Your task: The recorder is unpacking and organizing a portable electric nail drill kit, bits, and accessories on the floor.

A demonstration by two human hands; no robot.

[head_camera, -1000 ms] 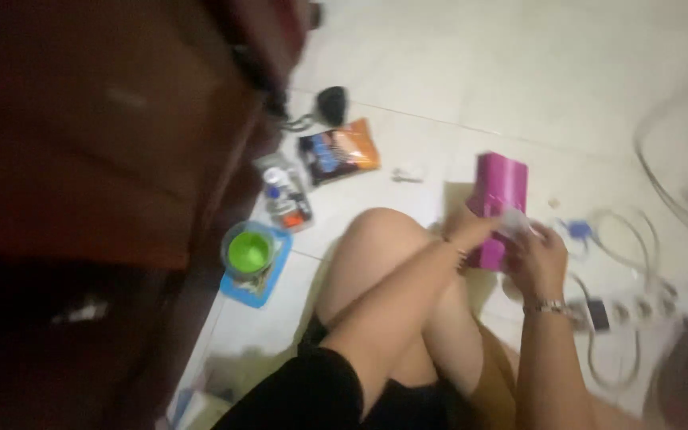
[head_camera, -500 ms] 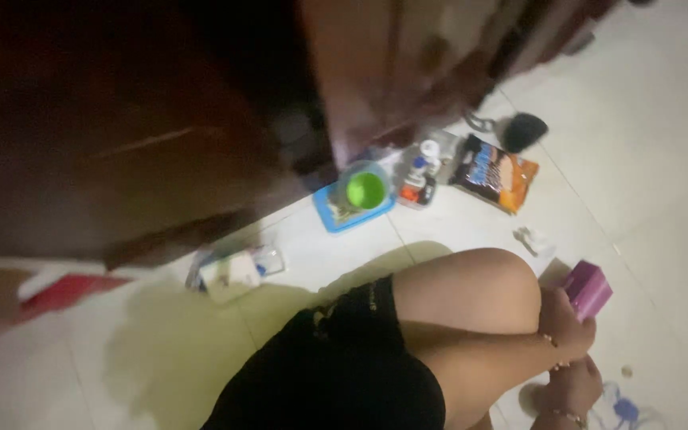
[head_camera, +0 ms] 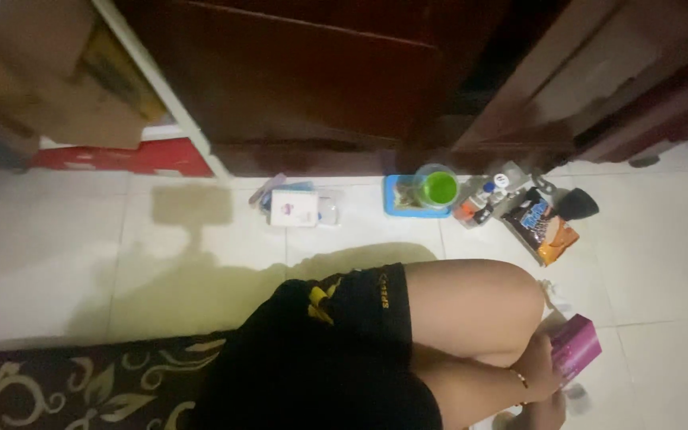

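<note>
A: State the location of the magenta rectangular box [head_camera: 576, 347].

B: Lower right of the frame, on the pale tiled floor [head_camera: 73, 263], just past the bent knee, tilted on one edge.

A: Condition of the hands?

B: The left hand [head_camera: 537, 373] rests against the near side of the box, fingers curled on it; whether this is a full grasp cannot be told. The right hand [head_camera: 549, 411] sits at the bottom edge, mostly cropped, near a small blurred pale object; its fingers cannot be judged.

A: Handling properties?

B: Judged light, with stiff flat walls and a smooth, possibly slippery skin. Best taken across two opposite long faces, thumb on one, fingers on the other.

A: Surroundings?

B: Upper centre: a green round cup [head_camera: 439, 189] on a blue square tray [head_camera: 394, 201], and right of it an orange-and-dark snack bag [head_camera: 541, 225]
</note>
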